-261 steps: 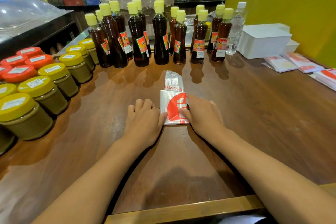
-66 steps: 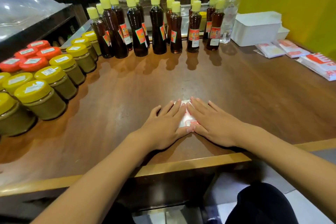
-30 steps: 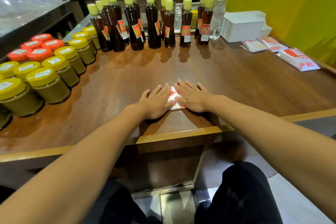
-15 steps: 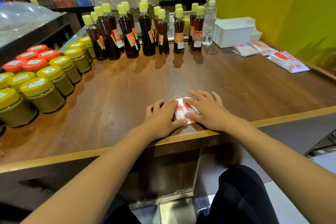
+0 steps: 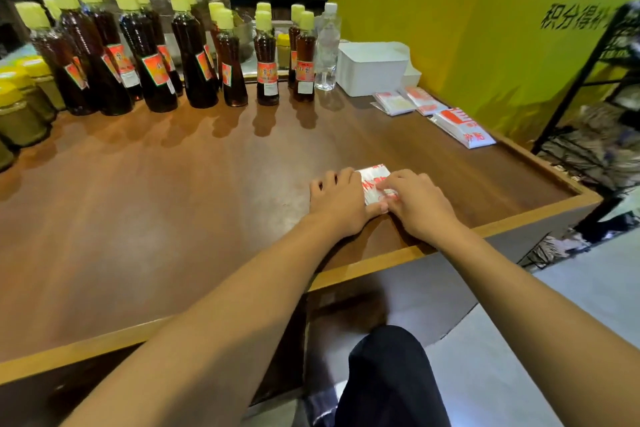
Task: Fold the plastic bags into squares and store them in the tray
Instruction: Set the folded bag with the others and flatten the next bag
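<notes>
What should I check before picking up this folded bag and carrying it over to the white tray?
1. Bag folded small: ok. The folded bag is a compact packet, roughly square.
2. Hold on it: cannot tell. The left hand and right hand both rest on it with bent fingers; a real pinch is not visible.
3. Fold staying shut once released: cannot tell while both hands cover it.
4. Path to the white tray: ok. Bare table lies between; the clear bottle stands just left of the tray.
5. Room inside the tray: cannot tell, its inside is hidden.
</notes>
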Tool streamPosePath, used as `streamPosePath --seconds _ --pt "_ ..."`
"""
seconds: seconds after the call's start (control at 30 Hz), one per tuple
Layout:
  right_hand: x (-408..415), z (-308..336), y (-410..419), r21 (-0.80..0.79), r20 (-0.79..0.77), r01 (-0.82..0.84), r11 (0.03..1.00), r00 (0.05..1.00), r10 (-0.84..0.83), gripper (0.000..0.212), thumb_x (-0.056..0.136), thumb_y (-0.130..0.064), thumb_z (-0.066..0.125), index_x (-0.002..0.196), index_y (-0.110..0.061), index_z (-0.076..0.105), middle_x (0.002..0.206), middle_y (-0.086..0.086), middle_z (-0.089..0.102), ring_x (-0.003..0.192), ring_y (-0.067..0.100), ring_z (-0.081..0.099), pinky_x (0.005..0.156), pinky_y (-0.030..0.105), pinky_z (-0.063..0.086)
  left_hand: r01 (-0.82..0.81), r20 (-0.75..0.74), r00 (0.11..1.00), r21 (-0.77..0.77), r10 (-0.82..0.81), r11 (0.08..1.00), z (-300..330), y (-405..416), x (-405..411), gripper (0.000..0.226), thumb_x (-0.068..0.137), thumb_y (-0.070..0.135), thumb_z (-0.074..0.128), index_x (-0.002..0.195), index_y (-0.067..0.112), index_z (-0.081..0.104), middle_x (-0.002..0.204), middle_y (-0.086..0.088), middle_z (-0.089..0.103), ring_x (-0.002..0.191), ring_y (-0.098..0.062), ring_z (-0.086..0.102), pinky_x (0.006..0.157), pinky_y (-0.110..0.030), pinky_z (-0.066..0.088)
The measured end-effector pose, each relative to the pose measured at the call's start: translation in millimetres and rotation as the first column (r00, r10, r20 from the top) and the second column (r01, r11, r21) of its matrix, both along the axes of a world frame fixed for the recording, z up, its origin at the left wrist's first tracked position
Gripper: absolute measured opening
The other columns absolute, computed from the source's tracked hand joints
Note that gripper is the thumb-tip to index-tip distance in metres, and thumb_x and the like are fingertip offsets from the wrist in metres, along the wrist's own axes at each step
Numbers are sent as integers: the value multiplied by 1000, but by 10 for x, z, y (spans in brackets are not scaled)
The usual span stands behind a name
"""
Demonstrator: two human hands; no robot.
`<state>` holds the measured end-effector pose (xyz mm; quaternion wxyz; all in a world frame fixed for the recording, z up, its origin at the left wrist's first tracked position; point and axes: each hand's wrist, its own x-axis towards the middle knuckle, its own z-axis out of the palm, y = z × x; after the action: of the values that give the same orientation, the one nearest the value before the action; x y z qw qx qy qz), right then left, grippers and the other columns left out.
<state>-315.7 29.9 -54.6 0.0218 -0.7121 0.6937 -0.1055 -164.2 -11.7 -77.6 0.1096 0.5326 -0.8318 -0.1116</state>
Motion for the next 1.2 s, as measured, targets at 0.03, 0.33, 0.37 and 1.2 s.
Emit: streamPosePath --seconds 0.03,0.33,0.37,1.2 --pt "-73 -15 -36 -4 2 28 1000 1000 -28 36 103 -30 52 139 -29 57 145 -1 51 125 27 46 97 45 46 24 -3 1000 -16 -24 1000 -8 -74 -87 73 93 73 41 144 19 40 150 0 40 134 -28 35 104 -45 26" --pt "-536 -69 -426 -18 -196 56 998 979 -58 47 102 -57 37 139 -31 49 147 -5 45 133 24 39 110 43 28 81 20 997 -5 -81 997 -46 -706 311 84 93 73 42 159 26 18 163 8 26 151 -19 19 118 -45 15" --pt "-593 -60 -512 -23 -198 68 997 978 -71 46 102 -56 37 139 -31 50 148 -4 45 132 25 39 109 43 29 75 33 997 -6 -75 997 -46 -726 340 85 92 75 40 159 27 20 164 8 24 151 -19 17 119 -45 14" --pt "-930 -174 -1744 -272 -89 382 883 904 -418 46 102 -42 49 139 -15 54 146 14 43 133 37 33 107 51 29 30 1 1000 -109 -31 994 -95 -775 291 79 93 75 32 153 25 29 156 10 34 142 -21 27 114 -47 20"
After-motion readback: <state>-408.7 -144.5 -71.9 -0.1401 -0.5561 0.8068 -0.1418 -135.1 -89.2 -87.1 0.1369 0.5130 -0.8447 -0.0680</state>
